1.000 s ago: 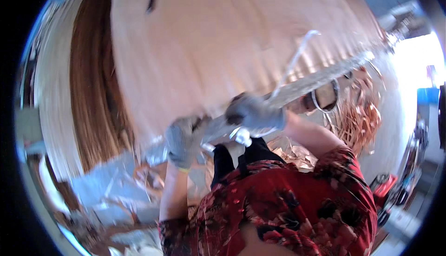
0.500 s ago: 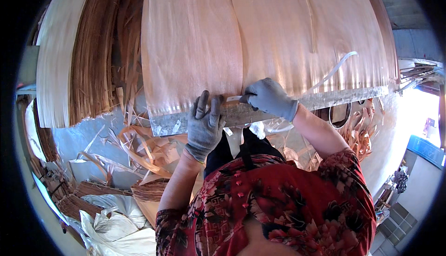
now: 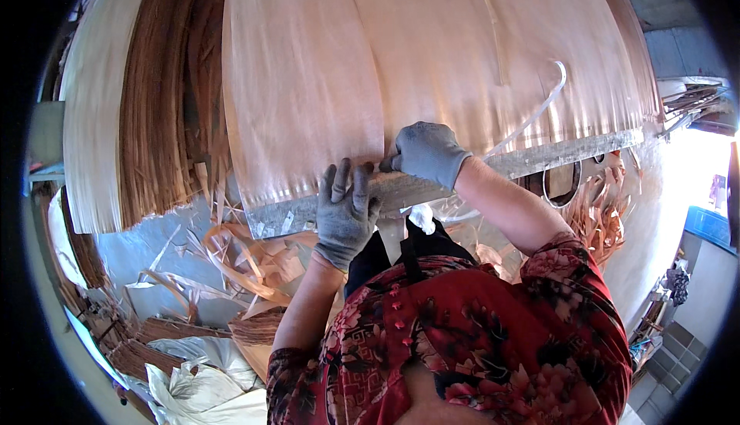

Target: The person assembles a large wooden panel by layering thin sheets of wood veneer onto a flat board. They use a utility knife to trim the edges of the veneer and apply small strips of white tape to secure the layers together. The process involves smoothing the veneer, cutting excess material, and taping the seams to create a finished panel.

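Two thin sheets of pale wood veneer [image 3: 304, 78] meet along a seam on a bench with a worn grey edge [image 3: 493, 170]. My left hand [image 3: 344, 213], in a grey glove, lies with fingers spread at the near edge of the left sheet, just left of the seam. The fingers of my right hand [image 3: 428, 153], also gloved, are bent and closed at the near end of the seam, close to the left fingertips. Whatever they grip is hidden. A thin white strip [image 3: 539, 109] curls up over the veneer beyond my right wrist.
A thick stack of brown veneer [image 3: 154, 101] with a pale sheet [image 3: 92, 124] stands at the left. Veneer scraps [image 3: 254, 263] litter the floor below the bench. White plastic sheeting [image 3: 204, 394] lies at lower left. A dark ring [image 3: 561, 186] hangs under the bench edge.
My right hand has moved slightly left and closer to my left hand. The short white tape piece seen between the hands is now out of sight. The view has shifted slightly.
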Action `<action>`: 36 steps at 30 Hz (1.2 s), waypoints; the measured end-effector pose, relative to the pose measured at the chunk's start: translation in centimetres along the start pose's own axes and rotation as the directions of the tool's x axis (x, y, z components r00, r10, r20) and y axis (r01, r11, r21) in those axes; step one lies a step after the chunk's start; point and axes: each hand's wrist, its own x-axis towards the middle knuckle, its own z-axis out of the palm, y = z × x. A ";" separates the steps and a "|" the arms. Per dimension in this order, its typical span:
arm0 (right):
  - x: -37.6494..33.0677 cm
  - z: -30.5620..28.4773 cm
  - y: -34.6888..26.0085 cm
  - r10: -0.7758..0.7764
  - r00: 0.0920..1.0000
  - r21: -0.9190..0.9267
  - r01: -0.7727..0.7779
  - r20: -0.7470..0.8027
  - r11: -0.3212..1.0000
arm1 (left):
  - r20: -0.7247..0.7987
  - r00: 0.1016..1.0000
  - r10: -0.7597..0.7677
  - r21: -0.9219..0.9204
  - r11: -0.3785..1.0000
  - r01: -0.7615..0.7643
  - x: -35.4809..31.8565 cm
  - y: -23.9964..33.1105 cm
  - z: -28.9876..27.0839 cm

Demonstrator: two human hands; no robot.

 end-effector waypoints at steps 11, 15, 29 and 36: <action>-0.4 0.8 2.4 -0.023 0.994 -0.078 0.015 -0.105 0.997 | -0.305 0.950 -0.068 0.043 0.995 0.086 7.7 -0.5 3.5; -1.0 2.0 3.4 -0.180 0.974 -0.120 0.164 -0.140 0.979 | -0.239 0.967 -0.090 0.030 0.995 0.100 9.7 -0.4 6.1; 7.8 -7.3 5.4 -0.102 0.916 0.403 0.268 -0.388 0.875 | -0.126 0.985 -0.115 -0.049 0.993 0.110 10.7 -0.6 4.9; 11.9 -11.0 3.0 0.098 0.986 0.232 -0.065 -0.133 0.971 | -0.160 0.973 -0.169 -0.224 0.966 0.131 11.3 -1.0 3.0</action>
